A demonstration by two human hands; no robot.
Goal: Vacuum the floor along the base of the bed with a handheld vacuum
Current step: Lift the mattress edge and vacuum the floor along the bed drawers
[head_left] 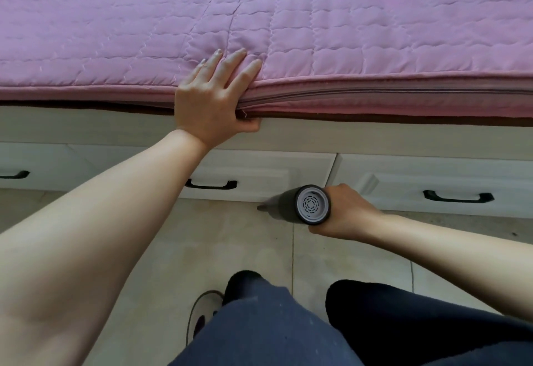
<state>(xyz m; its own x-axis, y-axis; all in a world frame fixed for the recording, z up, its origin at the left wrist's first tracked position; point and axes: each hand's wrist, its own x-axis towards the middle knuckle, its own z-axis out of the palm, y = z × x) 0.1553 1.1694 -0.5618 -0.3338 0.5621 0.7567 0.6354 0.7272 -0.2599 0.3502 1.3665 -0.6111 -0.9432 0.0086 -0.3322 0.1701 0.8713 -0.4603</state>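
Over the pale tiled floor (230, 250), the right hand (346, 212) is gripping the dark grey cylindrical handheld vacuum (300, 205). Its blurred nozzle is meeting the floor beside the white bed drawers (259, 169). It looks mid-sweep, and the next move calls for keeping the nozzle low along that base. Beyond, the left hand (210, 100) is clasping the pink quilted mattress (375, 48) edge.

Vacuum (300, 206) nozzle blurred, R hand (346, 212) fingers hidden behind it; far-L drawer handle (14, 175) cut off at edge.
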